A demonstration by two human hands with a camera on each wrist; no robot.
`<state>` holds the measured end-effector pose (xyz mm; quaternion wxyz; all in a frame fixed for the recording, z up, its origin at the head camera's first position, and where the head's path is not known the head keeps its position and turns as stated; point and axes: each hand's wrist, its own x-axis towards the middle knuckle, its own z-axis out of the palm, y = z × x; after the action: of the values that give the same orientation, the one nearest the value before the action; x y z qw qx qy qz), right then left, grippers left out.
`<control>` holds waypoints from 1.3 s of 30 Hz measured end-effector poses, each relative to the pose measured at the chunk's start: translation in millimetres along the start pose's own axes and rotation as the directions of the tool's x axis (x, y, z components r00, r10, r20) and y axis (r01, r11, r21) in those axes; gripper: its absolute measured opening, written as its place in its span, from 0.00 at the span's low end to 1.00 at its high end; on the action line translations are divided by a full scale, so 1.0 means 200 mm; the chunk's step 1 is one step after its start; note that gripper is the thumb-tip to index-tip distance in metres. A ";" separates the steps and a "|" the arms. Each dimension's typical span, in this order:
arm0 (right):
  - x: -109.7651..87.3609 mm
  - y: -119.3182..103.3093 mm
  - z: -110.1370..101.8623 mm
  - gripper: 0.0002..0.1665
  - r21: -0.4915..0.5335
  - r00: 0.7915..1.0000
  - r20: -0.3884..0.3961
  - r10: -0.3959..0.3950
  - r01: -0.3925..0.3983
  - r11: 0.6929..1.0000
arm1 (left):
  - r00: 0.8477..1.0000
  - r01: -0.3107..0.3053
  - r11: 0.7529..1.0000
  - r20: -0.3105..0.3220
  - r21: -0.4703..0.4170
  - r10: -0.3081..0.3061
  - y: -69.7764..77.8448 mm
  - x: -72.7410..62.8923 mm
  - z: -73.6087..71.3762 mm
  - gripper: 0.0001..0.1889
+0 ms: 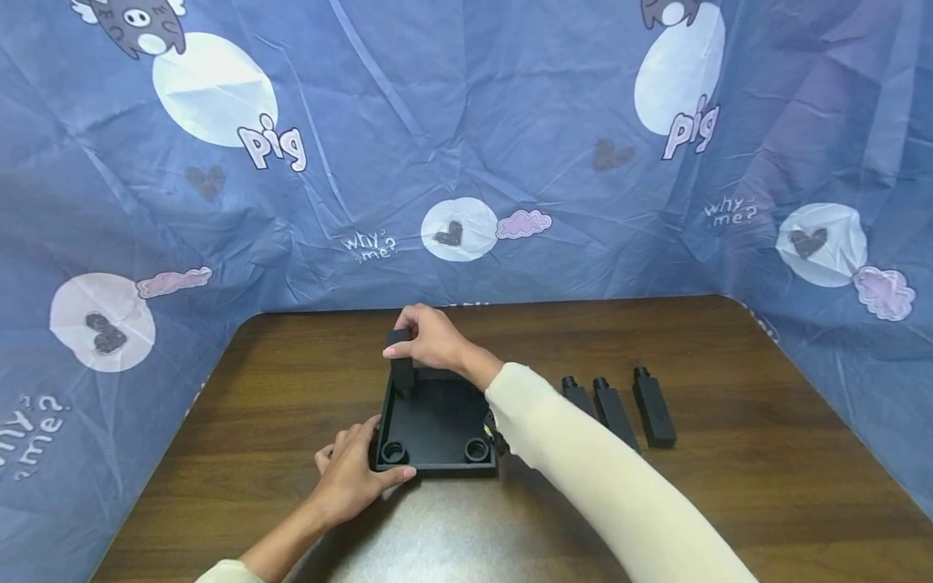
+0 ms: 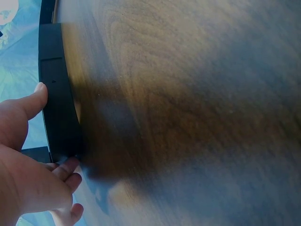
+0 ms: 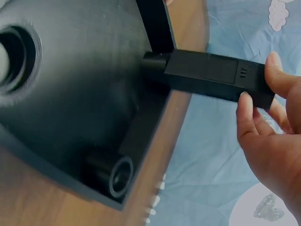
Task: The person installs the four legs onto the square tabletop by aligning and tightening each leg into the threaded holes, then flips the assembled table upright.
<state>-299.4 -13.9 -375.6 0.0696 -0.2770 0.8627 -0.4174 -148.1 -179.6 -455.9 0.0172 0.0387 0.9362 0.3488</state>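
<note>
Right hand (image 1: 433,338) pinches upright black block (image 1: 402,368) at tray (image 1: 433,417) far-left corner, left hand (image 1: 355,470) grips near-left corner, "117" marking (image 3: 243,73) legible only in right wrist view.

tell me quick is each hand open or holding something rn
Left hand: holding the black tray by its near-left corner.
Right hand: holding a black post at the tray's far-left corner.

Leg (image 1: 402,364): black, square-section, marked "117" near the end pinched by the right hand (image 1: 432,338); stands upright, its round lower end directly below that grip at a tray corner; seating depth not discernible. Tray (image 1: 437,421): black, shallow, rimmed, round corner sockets; lies open side up, near-left corner within the left hand's (image 1: 351,470) grip.
</note>
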 end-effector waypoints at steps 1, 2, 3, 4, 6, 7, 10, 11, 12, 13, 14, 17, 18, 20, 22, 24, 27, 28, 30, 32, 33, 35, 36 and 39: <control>0.00 0.00 0.01 0.16 0.009 1.000 -0.010 0.014 -0.014 1.000 | 1.000 0.001 1.000 0.002 0.001 -0.001 0.00 0.00 0.00 0.52; -0.01 0.00 0.02 0.18 0.019 1.000 -0.018 0.024 -0.024 1.000 | 1.000 0.002 1.000 0.004 0.000 -0.002 0.00 0.00 0.00 0.52; -0.01 0.01 0.03 0.20 0.030 0.999 -0.022 0.032 -0.031 0.999 | 1.000 0.002 1.000 0.004 0.000 -0.002 0.00 0.00 0.00 0.52; -0.01 0.01 0.03 0.22 0.039 0.999 -0.024 0.038 -0.037 0.999 | 1.000 0.000 1.000 0.004 -0.001 0.000 0.00 0.00 0.00 0.52; -0.01 0.01 0.04 0.24 0.049 0.999 -0.024 0.039 -0.038 0.998 | 1.000 -0.004 1.000 0.002 -0.003 0.004 0.00 0.00 0.00 0.52; -0.01 0.02 0.04 0.24 0.057 0.999 -0.020 0.036 -0.035 0.998 | 1.000 -0.007 1.000 -0.001 -0.001 0.007 0.00 0.00 0.00 0.52; -0.01 0.04 0.04 0.24 0.069 1.000 -0.001 0.009 -0.009 0.998 | 1.000 -0.011 1.000 -0.007 0.000 0.011 0.00 0.00 0.00 0.52; -0.01 0.04 0.04 0.25 0.076 1.000 0.016 -0.003 0.002 0.997 | 1.000 -0.010 1.000 -0.010 0.001 0.010 0.00 -0.01 0.00 0.52; -0.01 0.05 0.03 0.27 0.082 0.999 0.032 -0.018 0.015 0.997 | 1.000 -0.009 1.000 -0.013 0.003 0.009 0.00 -0.01 0.00 0.52; -0.01 0.06 0.02 0.29 0.086 0.998 0.052 -0.028 0.024 0.996 | 1.000 -0.008 1.000 -0.015 0.007 0.008 0.00 -0.01 0.00 0.51; -0.01 0.06 0.02 0.30 0.089 0.997 0.071 -0.036 0.030 0.996 | 1.000 -0.006 1.000 -0.016 0.010 0.006 0.00 -0.01 0.00 0.51; -0.01 0.06 0.00 0.30 0.130 0.991 0.129 -0.042 0.025 0.991 | 1.000 -0.003 1.000 -0.020 0.018 0.003 0.00 -0.01 0.01 0.51; -0.01 0.06 0.00 0.29 0.140 0.990 0.133 -0.038 0.019 0.990 | 1.000 -0.003 1.000 -0.021 0.020 0.003 0.00 -0.01 0.01 0.51; -0.01 0.06 -0.01 0.25 0.170 0.991 0.129 -0.018 -0.004 0.985 | 1.000 -0.005 1.000 -0.022 0.019 0.006 0.00 -0.01 0.01 0.52; -0.01 0.06 0.00 0.21 0.169 0.995 0.099 -0.012 -0.005 0.986 | 1.000 -0.005 1.000 -0.019 0.016 0.005 0.00 -0.01 0.01 0.52; -0.01 0.06 0.01 0.17 0.131 0.998 0.053 -0.017 0.010 0.991 | 1.000 -0.002 1.000 -0.016 0.012 0.002 0.00 0.00 0.01 0.52; -0.01 0.06 0.03 0.15 0.051 1.000 -0.008 -0.029 0.029 0.998 | 1.000 0.005 1.000 -0.006 0.009 -0.005 0.00 0.00 0.01 0.52; -0.01 0.05 0.04 0.16 0.025 0.999 -0.022 -0.029 0.030 0.999 | 1.000 0.005 1.000 -0.004 0.009 -0.005 0.00 0.00 0.01 0.52; -0.01 0.05 0.05 0.20 -0.003 0.999 -0.033 -0.019 0.019 1.000 | 1.000 0.007 1.000 0.000 0.007 -0.007 0.00 0.00 0.01 0.52; -0.01 0.04 0.06 0.23 -0.018 0.999 -0.032 -0.009 0.008 1.000 | 1.000 0.006 1.000 -0.002 0.008 -0.006 0.00 0.00 0.01 0.52; -0.01 0.03 0.06 0.24 -0.023 1.000 -0.028 -0.003 0.003 1.000 | 1.000 0.005 1.000 -0.003 0.008 -0.005 0.00 0.00 0.01 0.52; -0.02 0.03 0.06 0.25 -0.027 1.000 -0.015 0.003 -0.004 1.000 | 1.000 0.004 1.000 -0.006 0.006 -0.004 0.00 -0.01 0.01 0.52; -0.02 0.03 0.06 0.27 -0.027 1.000 -0.008 0.003 -0.003 1.000 | 1.000 0.004 1.000 -0.008 0.004 -0.004 0.00 -0.01 0.01 0.52; -0.02 0.03 0.05 0.32 -0.014 1.000 0.021 -0.014 0.014 1.000 | 1.000 0.000 1.000 -0.019 0.006 0.000 0.00 -0.01 0.01 0.51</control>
<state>-296.0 -14.5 -387.1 0.0738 -0.2879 0.8629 -0.4089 -146.7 -178.2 -457.5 0.0082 0.0355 0.9374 0.3463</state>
